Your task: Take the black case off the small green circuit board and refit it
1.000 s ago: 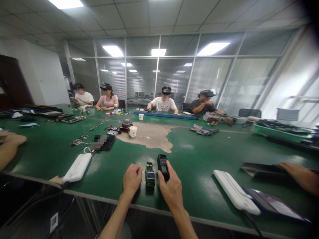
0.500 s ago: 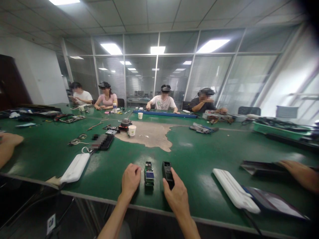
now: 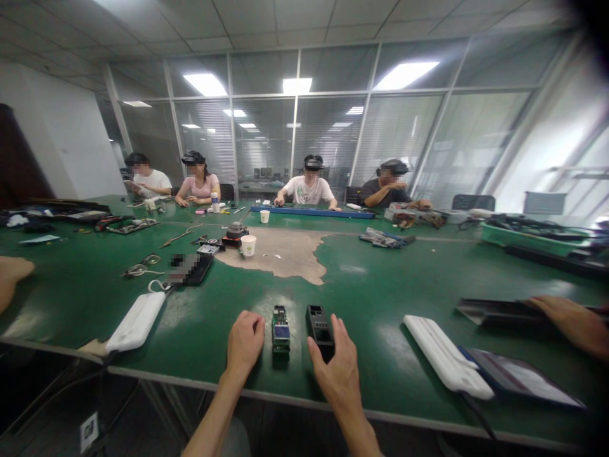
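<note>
My left hand (image 3: 245,341) rests on the table with its fingers curled in; nothing shows in it. Just to its right lies a green circuit board (image 3: 281,343) with a small bluish screen, apart from the hand. Beside the board is a long black plastic casing (image 3: 318,325), its hollow side with several slots facing up. My right hand (image 3: 339,365) is open at the casing's near right end, thumb and fingers spread around it. Whether the thumb touches the casing I cannot tell.
White power strips (image 3: 137,322) lie at left and right. A paper cup (image 3: 248,245) stands on a bare tan patch (image 3: 295,251). A co-worker's hand (image 3: 568,320) rests on a dark panel at right; another arm (image 3: 12,276) is at left. Several people sit across the green table (image 3: 380,279).
My right fingers have loosened from the black casing and spread apart. The casing and circuit board lie as before. The view has shifted slightly.
</note>
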A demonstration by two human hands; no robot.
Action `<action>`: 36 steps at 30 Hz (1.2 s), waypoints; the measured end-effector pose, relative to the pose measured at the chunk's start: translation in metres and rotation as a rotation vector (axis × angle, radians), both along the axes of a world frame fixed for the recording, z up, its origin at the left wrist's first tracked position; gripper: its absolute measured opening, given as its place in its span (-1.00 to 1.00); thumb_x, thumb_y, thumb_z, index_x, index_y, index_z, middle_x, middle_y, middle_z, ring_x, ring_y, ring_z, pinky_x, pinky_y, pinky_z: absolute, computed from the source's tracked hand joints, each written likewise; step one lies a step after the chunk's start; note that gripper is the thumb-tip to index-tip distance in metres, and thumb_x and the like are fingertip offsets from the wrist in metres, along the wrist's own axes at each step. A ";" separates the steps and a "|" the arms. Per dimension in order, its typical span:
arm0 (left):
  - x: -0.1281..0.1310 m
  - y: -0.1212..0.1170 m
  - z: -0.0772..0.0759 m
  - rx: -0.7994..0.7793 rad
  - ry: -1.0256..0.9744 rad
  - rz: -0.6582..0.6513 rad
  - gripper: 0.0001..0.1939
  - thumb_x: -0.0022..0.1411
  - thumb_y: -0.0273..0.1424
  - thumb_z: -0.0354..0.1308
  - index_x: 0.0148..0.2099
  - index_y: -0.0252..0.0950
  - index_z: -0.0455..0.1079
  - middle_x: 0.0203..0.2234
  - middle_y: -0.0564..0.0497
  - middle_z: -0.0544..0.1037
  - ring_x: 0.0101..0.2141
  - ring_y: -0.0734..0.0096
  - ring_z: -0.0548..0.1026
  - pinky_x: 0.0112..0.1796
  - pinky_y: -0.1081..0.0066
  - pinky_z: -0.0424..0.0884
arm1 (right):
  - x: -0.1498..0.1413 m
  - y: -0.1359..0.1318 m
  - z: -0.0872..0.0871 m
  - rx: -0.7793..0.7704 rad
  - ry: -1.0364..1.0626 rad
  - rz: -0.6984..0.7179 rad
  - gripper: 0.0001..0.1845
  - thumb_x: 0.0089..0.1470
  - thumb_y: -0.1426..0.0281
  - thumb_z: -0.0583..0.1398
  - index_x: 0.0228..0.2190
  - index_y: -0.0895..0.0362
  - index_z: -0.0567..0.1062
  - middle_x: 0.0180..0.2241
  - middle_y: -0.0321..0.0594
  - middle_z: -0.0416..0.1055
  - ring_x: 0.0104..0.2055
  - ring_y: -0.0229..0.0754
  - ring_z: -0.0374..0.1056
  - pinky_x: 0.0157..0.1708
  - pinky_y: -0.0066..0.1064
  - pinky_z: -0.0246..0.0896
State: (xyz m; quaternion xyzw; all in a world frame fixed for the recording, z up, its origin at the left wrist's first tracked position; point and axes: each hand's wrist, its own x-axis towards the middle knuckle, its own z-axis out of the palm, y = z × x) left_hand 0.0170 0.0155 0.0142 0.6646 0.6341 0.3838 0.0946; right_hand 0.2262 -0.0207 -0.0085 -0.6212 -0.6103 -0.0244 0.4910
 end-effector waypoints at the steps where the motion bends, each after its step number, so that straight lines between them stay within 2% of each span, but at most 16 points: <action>1: 0.000 0.000 0.000 0.003 -0.004 -0.003 -0.71 0.28 -0.34 -0.05 -0.36 -0.27 0.47 -0.40 -0.01 0.45 -0.34 0.42 0.40 -0.27 0.46 0.25 | 0.000 -0.001 0.000 -0.004 0.009 -0.001 -0.21 0.09 0.06 0.13 0.22 0.25 0.13 0.20 0.14 0.14 0.25 0.12 0.06 0.15 0.02 0.03; 11: 0.000 0.004 -0.002 0.001 -0.002 -0.011 -0.70 0.29 -0.33 -0.06 -0.34 -0.25 0.48 -0.39 -0.01 0.46 -0.33 0.41 0.41 -0.25 0.44 0.27 | -0.001 -0.003 0.006 -0.065 0.136 -0.030 -0.20 0.11 0.03 0.09 0.22 0.25 0.12 0.18 0.09 0.19 0.21 0.10 0.12 0.14 -0.03 0.05; 15: 0.000 0.004 -0.002 0.002 -0.001 -0.014 -0.70 0.29 -0.32 -0.06 -0.34 -0.25 0.48 -0.40 -0.01 0.47 -0.32 0.40 0.41 -0.24 0.44 0.28 | 0.002 -0.004 0.005 -0.092 0.232 -0.010 -0.26 0.17 0.04 0.02 0.23 0.22 0.13 0.18 0.07 0.19 0.20 0.06 0.13 0.14 -0.05 0.05; 21: 0.001 0.004 -0.002 0.002 0.003 -0.018 -0.69 0.29 -0.31 -0.06 -0.35 -0.25 0.47 -0.39 -0.01 0.47 -0.31 0.39 0.41 -0.26 0.44 0.27 | 0.007 -0.005 0.003 -0.105 0.328 0.043 -0.34 0.25 0.09 -0.11 0.23 0.21 0.14 0.22 -0.03 0.15 0.24 -0.04 0.07 0.21 -0.11 -0.06; 29: 0.001 0.007 -0.002 -0.014 0.032 0.011 -0.70 0.29 -0.32 -0.07 -0.39 -0.26 0.42 -0.42 0.00 0.44 -0.34 0.41 0.39 -0.29 0.45 0.24 | 0.003 -0.006 0.006 -0.140 0.249 0.044 -0.30 0.20 0.06 -0.01 0.22 0.22 0.15 0.15 0.01 0.25 0.16 0.01 0.19 0.15 -0.11 0.05; 36: 0.001 0.007 -0.001 -0.015 0.040 0.022 -0.71 0.29 -0.34 -0.06 -0.41 -0.27 0.40 -0.42 0.01 0.42 -0.34 0.44 0.38 -0.29 0.47 0.22 | 0.002 -0.005 0.008 -0.151 0.248 0.037 -0.28 0.19 0.03 -0.03 0.22 0.23 0.16 0.13 0.03 0.28 0.14 0.04 0.20 0.13 -0.10 0.06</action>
